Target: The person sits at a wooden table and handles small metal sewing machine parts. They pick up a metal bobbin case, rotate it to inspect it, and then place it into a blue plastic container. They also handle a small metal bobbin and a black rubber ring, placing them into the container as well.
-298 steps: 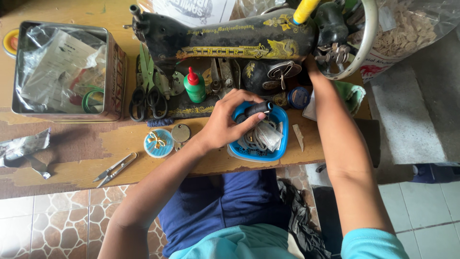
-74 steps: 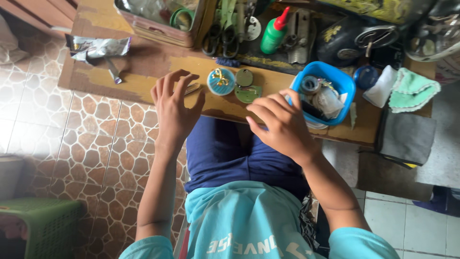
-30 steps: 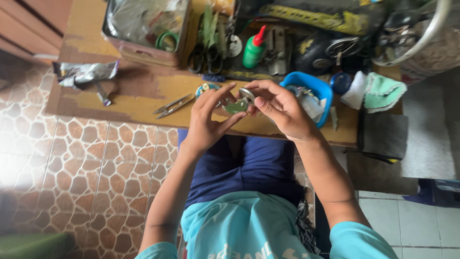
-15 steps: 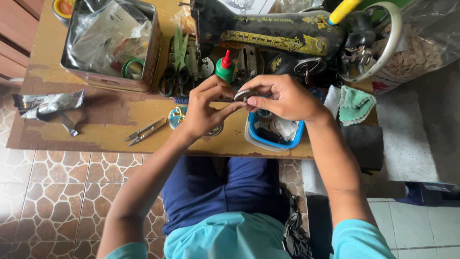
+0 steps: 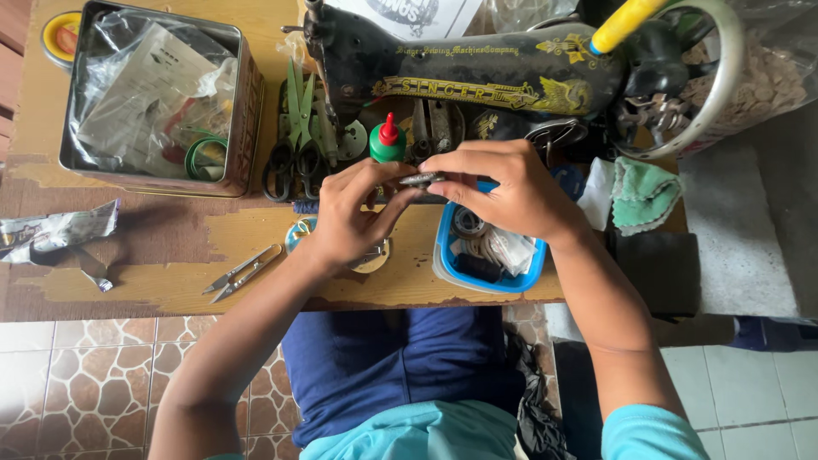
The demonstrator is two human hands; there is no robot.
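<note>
Both hands, left hand (image 5: 354,217) and right hand (image 5: 507,192), are pinching a small dark metal part (image 5: 422,179); slipping fingers could be dropping it into the blue plastic tub (image 5: 445,255) at six o'clock.

Both hands raised, fingertips meeting; left hand (image 5: 354,213) and right hand (image 5: 503,187) pinching, forearms angled inward.

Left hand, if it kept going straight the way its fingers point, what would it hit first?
The left hand points up and to the right, and its fingertips already meet the small dark metal part held with the right hand. Beyond that, probably the sewing machine; depth is unclear.
</note>
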